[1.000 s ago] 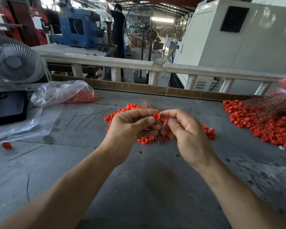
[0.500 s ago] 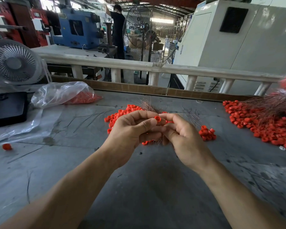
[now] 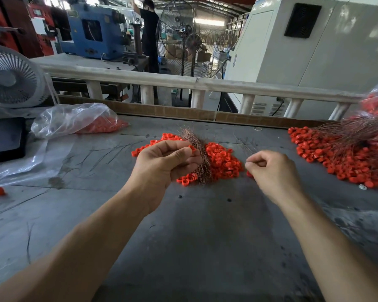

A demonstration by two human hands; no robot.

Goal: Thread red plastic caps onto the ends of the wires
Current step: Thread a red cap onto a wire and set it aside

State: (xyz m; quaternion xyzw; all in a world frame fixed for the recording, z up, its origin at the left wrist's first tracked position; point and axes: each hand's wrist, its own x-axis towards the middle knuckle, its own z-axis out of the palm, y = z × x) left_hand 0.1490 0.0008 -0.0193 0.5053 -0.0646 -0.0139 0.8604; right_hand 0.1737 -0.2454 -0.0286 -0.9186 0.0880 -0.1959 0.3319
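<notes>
The bench [image 3: 183, 247] looks like dull grey sheet metal, matt, scuffed and stained. The caps [image 3: 223, 159] heaped at 12 o'clock are red plastic with a slight sheen; one cap [image 3: 192, 148] sits in the left hand's [image 3: 162, 164] fingertips. The wires [image 3: 200, 155] beside it are thin coppery metal strands, faintly shiny. At 10 o'clock a bag [image 3: 72, 118] of clear glossy crinkled plastic film holds more red caps. At 2 o'clock the pile [image 3: 340, 158] mixes the same red plastic and coppery wire. The rail [image 3: 227, 86] across the back looks off-white, matt and smooth.
</notes>
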